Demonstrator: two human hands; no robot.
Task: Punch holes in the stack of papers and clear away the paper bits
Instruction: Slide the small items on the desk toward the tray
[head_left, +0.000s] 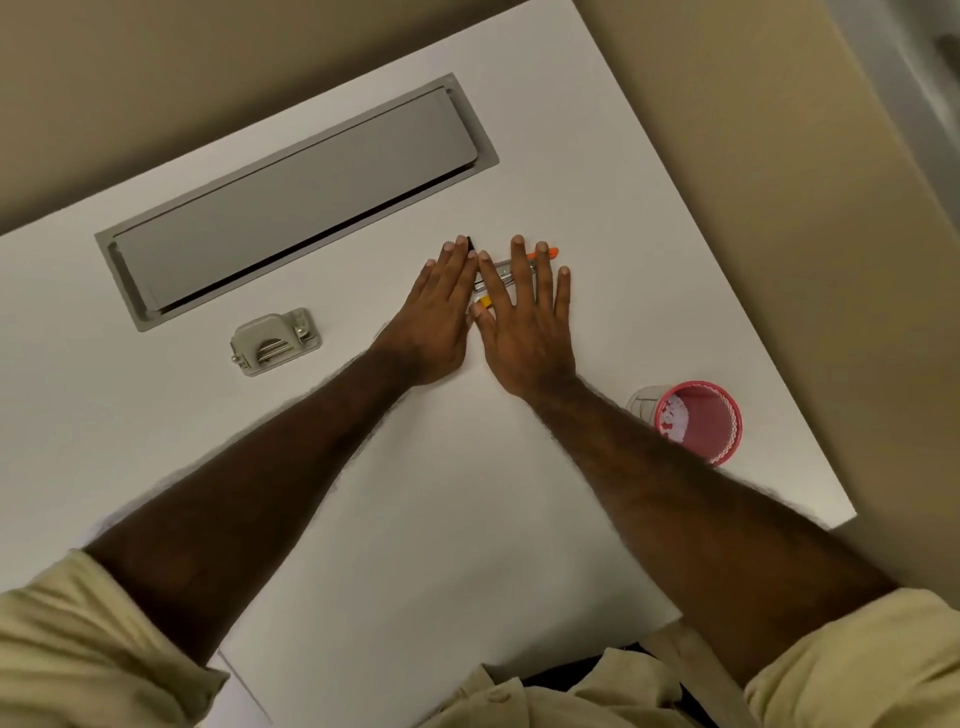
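Pressing flat side by side, left hand (434, 317), right hand (524, 322), fingers straight

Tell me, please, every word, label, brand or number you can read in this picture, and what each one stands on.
There is no readable text in this view.
Hole punch: bare metal, no brand or marking visible.
Pens under the right hand and beside the left hand: any print is hidden or too small to read.
Pink mesh cup: white shapes inside, no legible letters.
Grey hatch in the table: unmarked.
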